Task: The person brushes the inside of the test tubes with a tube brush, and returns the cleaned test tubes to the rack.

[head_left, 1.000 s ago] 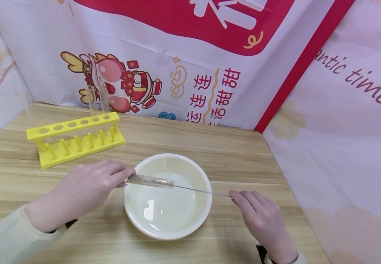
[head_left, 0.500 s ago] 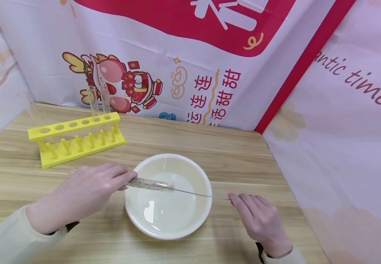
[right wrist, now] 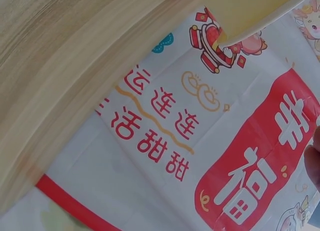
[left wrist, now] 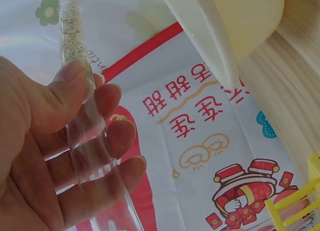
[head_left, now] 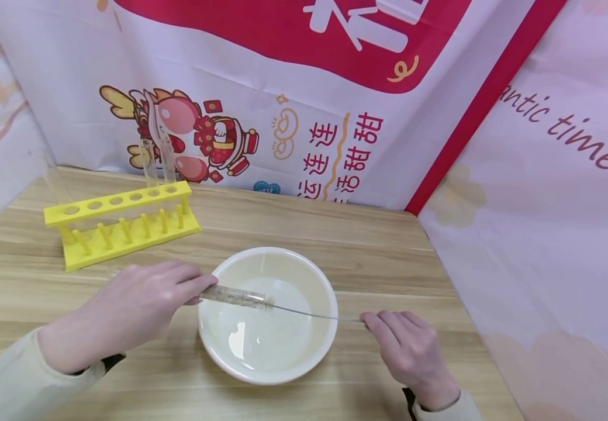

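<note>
My left hand (head_left: 141, 304) holds a clear glass test tube (head_left: 258, 298) at the basin's left side, its mouth tilted slightly down to the right. In the left wrist view the thumb and fingers wrap around the glass (left wrist: 90, 141). Pale bristles of a test tube brush (left wrist: 70, 31) fill the mouth end, and a few stick out. The brush's thin wire handle (head_left: 309, 314) runs right over the basin. My right hand (head_left: 406, 351) pinches the wire's far end beyond the rim. In the right wrist view only a fingertip (right wrist: 314, 163) shows. Below the tube stands a white basin (head_left: 330, 345), apparently with water.
At the back left stands a yellow test tube rack (head_left: 125, 240), with several clear test tubes (head_left: 167, 161) upright in it. Printed cloth (head_left: 262, 52) hangs behind the wooden table (head_left: 367, 245) and along its sides.
My right hand has shifted slightly left and toward me. The tube's mouth has dipped a little with the brush still in it. The basin and rack stay where they were.
</note>
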### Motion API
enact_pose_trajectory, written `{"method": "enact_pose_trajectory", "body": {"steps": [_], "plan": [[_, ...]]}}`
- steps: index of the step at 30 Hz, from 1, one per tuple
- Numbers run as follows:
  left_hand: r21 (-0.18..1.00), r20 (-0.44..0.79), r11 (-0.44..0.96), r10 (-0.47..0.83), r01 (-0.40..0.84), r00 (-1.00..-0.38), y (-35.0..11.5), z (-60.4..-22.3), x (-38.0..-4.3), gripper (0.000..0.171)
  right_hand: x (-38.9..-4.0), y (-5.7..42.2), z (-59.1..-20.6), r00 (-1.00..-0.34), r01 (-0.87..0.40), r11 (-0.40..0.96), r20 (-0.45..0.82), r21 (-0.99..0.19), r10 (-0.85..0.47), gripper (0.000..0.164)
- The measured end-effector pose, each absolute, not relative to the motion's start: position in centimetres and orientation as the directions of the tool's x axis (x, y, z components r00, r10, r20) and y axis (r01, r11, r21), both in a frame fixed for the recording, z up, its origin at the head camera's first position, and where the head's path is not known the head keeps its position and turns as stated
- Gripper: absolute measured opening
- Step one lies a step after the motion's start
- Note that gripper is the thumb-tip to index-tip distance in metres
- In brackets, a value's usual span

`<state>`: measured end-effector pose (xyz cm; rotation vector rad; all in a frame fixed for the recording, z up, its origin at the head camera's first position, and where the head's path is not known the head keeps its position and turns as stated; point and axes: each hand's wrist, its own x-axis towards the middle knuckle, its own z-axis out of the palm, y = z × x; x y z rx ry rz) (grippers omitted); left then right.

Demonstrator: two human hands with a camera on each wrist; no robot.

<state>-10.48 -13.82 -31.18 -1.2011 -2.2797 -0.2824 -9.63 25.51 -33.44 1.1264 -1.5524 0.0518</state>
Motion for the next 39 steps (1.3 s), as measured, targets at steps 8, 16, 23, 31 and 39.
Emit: {"method": "enact_pose_trajectory", "body": {"steps": [8, 16, 23, 31, 39], "plan": [[-0.074, 0.562, 0.57, 0.702, 0.818, -0.438, -13.5, -31.4, -10.5, 0.039, -9.5, 24.9, -33.6, 0.122, -0.649, 0.555, 0.792, 0.52, -0.598, 0.032], [-0.093, 0.567, 0.547, 0.716, 0.832, -0.407, -12.1, -31.4, -10.4, 0.041, -9.5, 23.7, -33.6, 0.079, -0.649, 0.562, 0.78, 0.513, -0.621, 0.028], [-0.095, 0.567, 0.554, 0.713, 0.827, -0.413, -11.8, -31.4, -10.3, 0.04, -9.5, 22.8, -33.7, 0.03, -0.66, 0.568, 0.773, 0.491, -0.633, 0.026], [-0.104, 0.587, 0.545, 0.709, 0.832, -0.391, -11.5, -31.2, -10.3, 0.039, -9.3, 21.7, -33.7, -0.02, -0.704, 0.554, 0.768, 0.444, -0.64, 0.026], [-0.113, 0.601, 0.531, 0.709, 0.84, -0.368, -11.1, -31.0, -10.3, 0.033, -9.2, 21.1, -34.2, -0.119, -0.744, 0.561, 0.754, 0.364, -0.646, 0.027]]}}
